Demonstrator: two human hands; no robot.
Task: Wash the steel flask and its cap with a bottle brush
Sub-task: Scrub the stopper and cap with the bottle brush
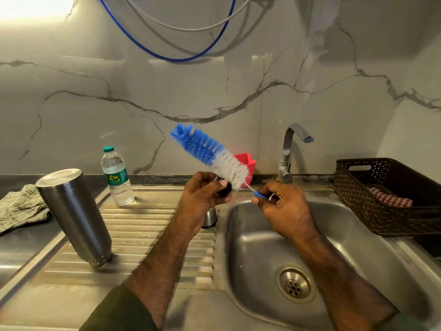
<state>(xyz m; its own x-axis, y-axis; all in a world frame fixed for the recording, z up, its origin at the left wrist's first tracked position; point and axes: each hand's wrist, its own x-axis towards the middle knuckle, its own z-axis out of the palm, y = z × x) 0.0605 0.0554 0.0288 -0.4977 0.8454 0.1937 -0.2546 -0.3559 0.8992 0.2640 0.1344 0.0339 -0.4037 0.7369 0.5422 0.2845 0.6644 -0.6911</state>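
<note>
The steel flask (74, 216) stands upside down, mouth on the ribbed drainboard (143, 235), at the left. My left hand (202, 199) grips a small dark cap (225, 188) above the drainboard's right edge. My right hand (284, 204) pinches the blue handle of the bottle brush (212, 154), whose blue and white bristles point up and to the left. The white bristles touch the cap. A small steel piece (210, 217) sits on the drainboard below my left hand, partly hidden.
The steel sink basin (262, 247) with its drain (294, 284) lies at the right, under the tap (292, 151). A plastic water bottle (117, 177), a crumpled cloth (21, 206), a red holder (248, 166) and a dark woven basket (381, 194) surround it.
</note>
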